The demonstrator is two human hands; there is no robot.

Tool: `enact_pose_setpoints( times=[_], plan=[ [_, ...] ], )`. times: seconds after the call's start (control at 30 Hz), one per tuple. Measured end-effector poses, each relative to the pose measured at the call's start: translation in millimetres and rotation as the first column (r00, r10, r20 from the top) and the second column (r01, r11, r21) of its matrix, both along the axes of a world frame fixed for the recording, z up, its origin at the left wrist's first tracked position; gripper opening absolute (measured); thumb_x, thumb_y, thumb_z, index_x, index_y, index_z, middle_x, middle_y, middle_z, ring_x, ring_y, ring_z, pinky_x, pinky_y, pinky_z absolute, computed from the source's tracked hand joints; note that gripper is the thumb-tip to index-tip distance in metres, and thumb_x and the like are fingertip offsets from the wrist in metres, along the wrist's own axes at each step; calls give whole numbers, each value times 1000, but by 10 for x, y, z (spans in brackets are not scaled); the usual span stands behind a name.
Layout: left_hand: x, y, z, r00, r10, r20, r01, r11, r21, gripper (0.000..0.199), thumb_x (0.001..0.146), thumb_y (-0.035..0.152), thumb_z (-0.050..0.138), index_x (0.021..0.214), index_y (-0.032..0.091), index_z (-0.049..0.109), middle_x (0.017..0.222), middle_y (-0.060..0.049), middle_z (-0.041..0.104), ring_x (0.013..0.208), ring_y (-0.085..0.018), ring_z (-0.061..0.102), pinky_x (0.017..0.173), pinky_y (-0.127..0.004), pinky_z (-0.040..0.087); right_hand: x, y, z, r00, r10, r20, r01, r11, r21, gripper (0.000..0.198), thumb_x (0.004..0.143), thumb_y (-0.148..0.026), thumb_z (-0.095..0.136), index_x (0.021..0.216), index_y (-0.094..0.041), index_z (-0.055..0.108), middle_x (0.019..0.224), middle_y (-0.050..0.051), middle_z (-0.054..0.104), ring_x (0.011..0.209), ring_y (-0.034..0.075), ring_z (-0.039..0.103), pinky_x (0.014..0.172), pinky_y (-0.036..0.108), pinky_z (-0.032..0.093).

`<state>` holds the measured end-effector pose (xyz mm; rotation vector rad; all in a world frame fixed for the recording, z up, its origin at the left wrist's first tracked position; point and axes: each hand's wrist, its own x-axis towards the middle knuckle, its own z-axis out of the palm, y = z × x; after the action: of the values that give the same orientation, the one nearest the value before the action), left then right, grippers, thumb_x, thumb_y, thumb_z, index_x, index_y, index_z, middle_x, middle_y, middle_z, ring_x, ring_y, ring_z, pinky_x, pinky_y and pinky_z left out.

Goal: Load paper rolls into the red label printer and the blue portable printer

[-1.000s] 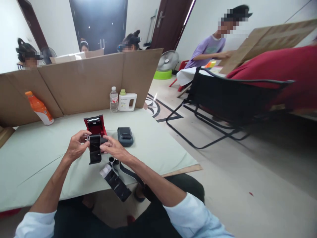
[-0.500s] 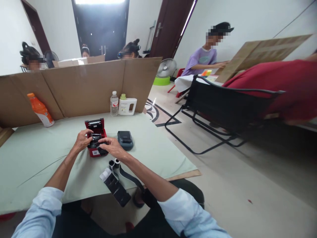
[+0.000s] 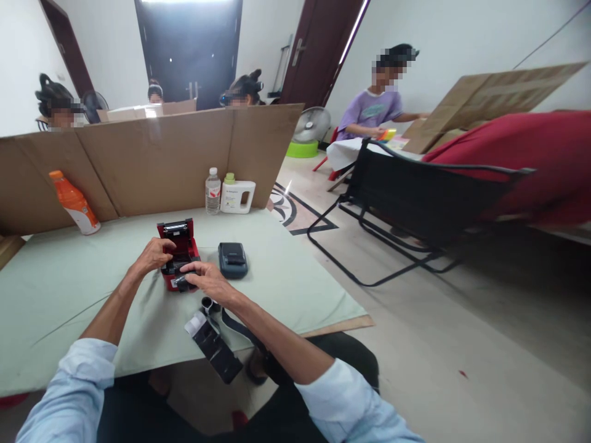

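A red label printer (image 3: 190,244) stands on the cloth with its lid tipped back, showing the dark compartment inside. My left hand (image 3: 154,255) is at the printer's left side, thumb and fingers apart, with nothing visible between them. Over the printer's front edge, my right hand (image 3: 209,280) pinches a shiny black ribbon roll (image 3: 181,282), partly hidden by the fingers. A dark blue-grey portable printer (image 3: 233,259) sits closed to the right. Below my right hand lie a small roll (image 3: 209,304) and a black ribbon strip (image 3: 218,352) hanging over the table edge.
An orange bottle (image 3: 75,203), a water bottle (image 3: 213,192) and a white jug (image 3: 237,195) stand along the cardboard screen (image 3: 157,163). To the right are a black folding chair (image 3: 415,197) and a person in a purple shirt (image 3: 373,111). Other people sit behind the screen.
My right hand has brought the black ribbon roll down to the printer's front edge. My left hand has come off the shiny roll inside. The person in purple has shifted left.
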<state>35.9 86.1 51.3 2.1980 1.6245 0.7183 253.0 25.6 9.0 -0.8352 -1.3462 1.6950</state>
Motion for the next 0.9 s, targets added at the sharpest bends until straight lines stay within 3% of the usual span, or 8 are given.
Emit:
enact_pose_setpoints(
  times=[0.13, 0.33, 0.43, 0.5, 0.57, 0.67, 0.77, 0.9],
  plan=[
    [-18, -18, -4, 998, -59, 13, 59, 997, -51, 36, 66, 18, 56, 91, 21, 82, 93, -4, 81, 85, -23, 72, 82, -32, 58, -42, -24, -8, 1000, 7, -4, -7, 1000, -15, 25, 73, -27, 81, 96, -18, 77, 83, 2, 75, 70, 15, 70, 61, 26, 59],
    [-16, -101, -97, 974, -184, -131, 193, 980, 58, 26, 79, 20, 52, 81, 23, 78, 98, -5, 80, 102, -24, 69, 101, -38, 53, -59, -82, 17, 999, 29, -30, -31, 996, -86, 20, 77, -22, 78, 96, -17, 76, 86, 4, 78, 64, 15, 74, 57, 23, 56],
    [-60, -98, -114, 997, -24, -74, 36, 985, 166, 19, 79, 20, 56, 84, 21, 74, 97, -7, 76, 98, -24, 69, 99, -40, 54, -35, -129, 34, 998, 43, -51, -49, 992, -119, 16, 79, -20, 76, 94, -18, 76, 80, 2, 77, 65, 15, 75, 58, 22, 56],
    [-97, -52, -112, 988, 150, 32, -153, 952, 265, 19, 78, 20, 60, 93, 20, 72, 104, -9, 73, 97, -24, 69, 97, -42, 56, -18, -152, 38, 996, 55, -67, -64, 988, -138, 15, 79, -21, 77, 94, -18, 76, 77, 2, 76, 67, 15, 76, 59, 23, 57],
    [-122, 32, -110, 961, 229, 153, -265, 920, 289, 31, 77, 21, 64, 107, 19, 69, 116, -11, 70, 99, -25, 69, 94, -43, 58, -4, -165, 37, 994, 68, -82, -80, 985, -156, 15, 79, -23, 79, 93, -17, 76, 77, 2, 76, 68, 16, 76, 61, 24, 58],
    [-135, 198, -123, 926, 194, 325, -270, 940, 207, 51, 75, 20, 67, 125, 18, 59, 130, -14, 65, 108, -26, 70, 91, -42, 60, 4, -168, 33, 992, 81, -93, -97, 979, -178, 16, 77, -23, 80, 91, -17, 76, 77, 2, 76, 69, 16, 76, 61, 24, 58],
    [-152, 338, -156, 875, 156, 458, -251, 955, 154, 57, 73, 18, 67, 129, 18, 55, 132, -14, 65, 113, -27, 70, 94, -43, 59, 5, -168, 29, 992, 90, -84, -105, 976, -192, 14, 76, -21, 79, 89, -17, 77, 75, 2, 76, 69, 16, 76, 60, 23, 57],
    [-211, 362, -191, 880, 116, 460, -207, 967, 151, 64, 71, 19, 67, 135, 17, 56, 132, -15, 65, 119, -30, 67, 89, -41, 61, 5, -170, 20, 994, 90, -58, -100, 973, -209, 11, 75, -17, 76, 86, -16, 76, 78, 3, 77, 68, 15, 76, 60, 22, 57]
  ],
)
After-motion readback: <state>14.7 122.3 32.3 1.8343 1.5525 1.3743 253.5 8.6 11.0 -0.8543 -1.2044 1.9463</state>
